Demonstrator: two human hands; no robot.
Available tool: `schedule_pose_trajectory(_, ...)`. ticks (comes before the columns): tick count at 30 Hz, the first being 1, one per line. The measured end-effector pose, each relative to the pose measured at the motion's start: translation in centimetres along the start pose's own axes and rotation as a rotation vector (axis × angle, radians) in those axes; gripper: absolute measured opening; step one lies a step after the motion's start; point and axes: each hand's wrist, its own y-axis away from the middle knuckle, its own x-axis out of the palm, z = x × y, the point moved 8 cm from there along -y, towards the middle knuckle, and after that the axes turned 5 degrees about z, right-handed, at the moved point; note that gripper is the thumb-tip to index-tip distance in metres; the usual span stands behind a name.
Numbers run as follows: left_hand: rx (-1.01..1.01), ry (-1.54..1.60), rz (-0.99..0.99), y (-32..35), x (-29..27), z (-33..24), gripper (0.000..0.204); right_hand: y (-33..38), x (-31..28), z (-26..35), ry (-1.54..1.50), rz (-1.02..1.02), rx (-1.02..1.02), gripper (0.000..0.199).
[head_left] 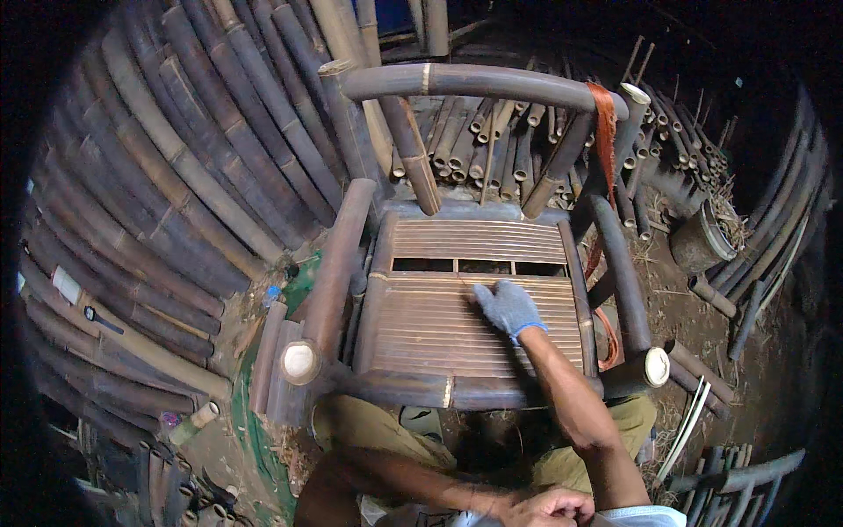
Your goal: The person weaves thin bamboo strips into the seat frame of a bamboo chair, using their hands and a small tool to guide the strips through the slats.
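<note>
Tall bamboo poles (176, 158) lean at left. A dark bamboo chair (479, 237) stands in the middle, its slatted seat (439, 329) gapped toward the far side. A bucket (698, 239) is far right. The gloved right hand (511, 312) is over the seat; I cannot tell its fingers' opening or hold. The near left hand (549, 508) has curled fingers, contents hidden.

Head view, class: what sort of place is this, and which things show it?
Probably a bamboo furniture workshop: a bamboo chair with a gap in its seat slats, long poles along the left, and piled cut tubes behind.
</note>
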Motion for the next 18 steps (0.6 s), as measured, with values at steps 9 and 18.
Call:
schedule_pose_trajectory(9,0.443,-0.879,-0.139,2.6,-2.4,-13.0,0.020,1.3,4.8,2.2,0.161,0.083,-0.133,0.028)
schedule_pose_trajectory(18,-0.863,-1.084,-1.255,14.1,-31.4,-11.2,0.054,19.9,4.2,0.2,-0.720,0.804,-0.323,0.013)
